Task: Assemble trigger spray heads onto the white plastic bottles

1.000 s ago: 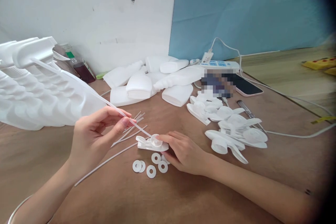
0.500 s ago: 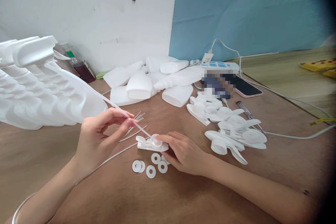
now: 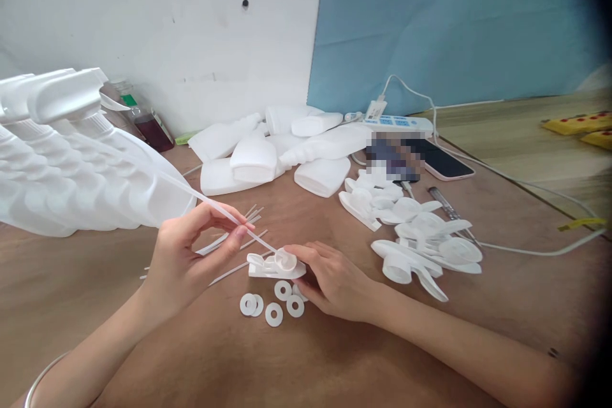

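Spray-head part [image 3: 276, 265], white plastic, lies on its side on the brown worktop [image 3: 306, 357], close in front of the person and between the two hands. The right hand [image 3: 335, 280] rests on the worktop with its fingers curled against the right end of the part, steadying it. The left hand [image 3: 191, 255] pinches a thin translucent dip tube [image 3: 210, 204] between thumb and forefinger; the tube slopes down to the right, and its lower tip meets the round socket of the part. Five flat white washers [image 3: 273, 313] lie just in front of the part, two of them overlapping. Several loose tubes [image 3: 239, 239] lie on the worktop behind and to the left of the hands. A heap of further spray heads [image 3: 421, 242] sits to the right, near a screwdriver [image 3: 449, 209]. White bottles [image 3: 287, 146] lie on their sides farther back; assembled bottles [image 3: 71, 159] stand stacked at far left. A phone [image 3: 442, 162] and a power strip [image 3: 399, 122] lie at the rear right.
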The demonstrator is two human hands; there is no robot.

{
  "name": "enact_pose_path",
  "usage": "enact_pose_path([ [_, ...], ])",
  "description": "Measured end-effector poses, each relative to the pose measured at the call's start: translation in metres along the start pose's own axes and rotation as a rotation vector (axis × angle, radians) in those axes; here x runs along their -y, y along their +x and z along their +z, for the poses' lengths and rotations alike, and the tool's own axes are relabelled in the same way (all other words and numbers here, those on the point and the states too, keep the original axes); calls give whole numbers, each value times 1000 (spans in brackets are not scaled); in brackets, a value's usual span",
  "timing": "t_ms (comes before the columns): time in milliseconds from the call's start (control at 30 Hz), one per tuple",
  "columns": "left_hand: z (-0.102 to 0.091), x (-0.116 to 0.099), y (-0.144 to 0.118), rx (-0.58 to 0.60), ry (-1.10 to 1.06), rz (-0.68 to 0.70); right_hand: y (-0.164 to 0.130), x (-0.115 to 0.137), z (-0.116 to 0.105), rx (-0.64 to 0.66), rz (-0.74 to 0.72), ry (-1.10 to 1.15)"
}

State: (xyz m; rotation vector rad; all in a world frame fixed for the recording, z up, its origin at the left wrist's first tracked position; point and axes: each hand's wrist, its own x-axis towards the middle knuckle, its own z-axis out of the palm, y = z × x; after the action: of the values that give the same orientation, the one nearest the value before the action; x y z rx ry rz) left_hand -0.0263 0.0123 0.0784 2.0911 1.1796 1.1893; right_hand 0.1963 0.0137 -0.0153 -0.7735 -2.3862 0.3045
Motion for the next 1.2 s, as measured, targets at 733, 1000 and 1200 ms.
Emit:
enact_pose_path([
  [733, 0, -1, -3, 6, -9, 11, 1, 3, -3, 28, -24, 42],
  [1000, 1, -3, -2, -9, 8, 30, 1, 2, -1, 18, -25, 40],
  [1200, 2, -3, -3, -34, 0, 39, 1, 2, -1, 31, -18, 37],
])
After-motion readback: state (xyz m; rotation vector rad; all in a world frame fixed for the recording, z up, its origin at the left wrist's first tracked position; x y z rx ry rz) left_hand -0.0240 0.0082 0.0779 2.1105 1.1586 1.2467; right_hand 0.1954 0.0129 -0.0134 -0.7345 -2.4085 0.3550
